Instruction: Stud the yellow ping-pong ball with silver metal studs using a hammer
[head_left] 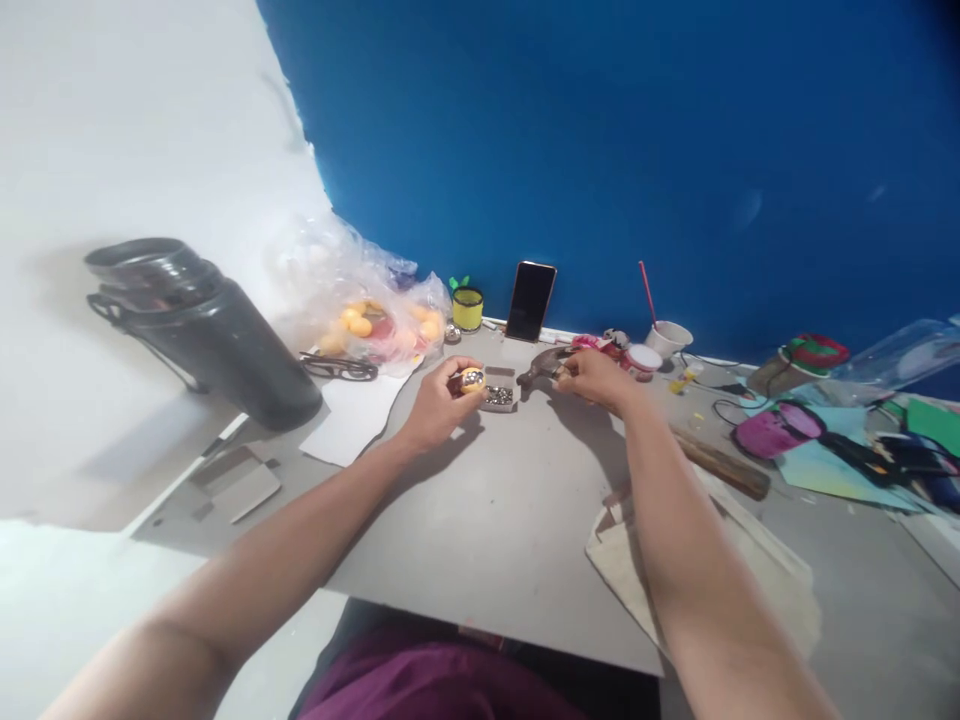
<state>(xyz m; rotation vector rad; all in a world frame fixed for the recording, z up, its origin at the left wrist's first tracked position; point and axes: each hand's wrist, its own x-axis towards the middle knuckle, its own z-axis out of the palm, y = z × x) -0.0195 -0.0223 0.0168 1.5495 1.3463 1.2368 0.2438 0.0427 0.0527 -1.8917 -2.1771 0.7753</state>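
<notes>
In my left hand (439, 408) is a small yellow ball (473, 381), held between thumb and fingers, with shiny metal studs over its visible face. Just right of it sits a small open box (500, 378) with several little metal pieces (499, 396), perhaps tacks, inside. My right hand (596, 378) is closed around a hammer (541, 368) close to its dark metal head. A wooden handle (724, 467), apparently the hammer's, shows on the far side of my right forearm. The fingertips of my right hand are partly hidden.
A large dark flask (206, 330) stands at left. Plastic bags with yellow balls (356, 322), a yellow cup (467, 310) and a leaning phone (531, 300) line the blue wall. A white cup (667, 342), pink cup (778, 430) and cloth (765, 570) are at right.
</notes>
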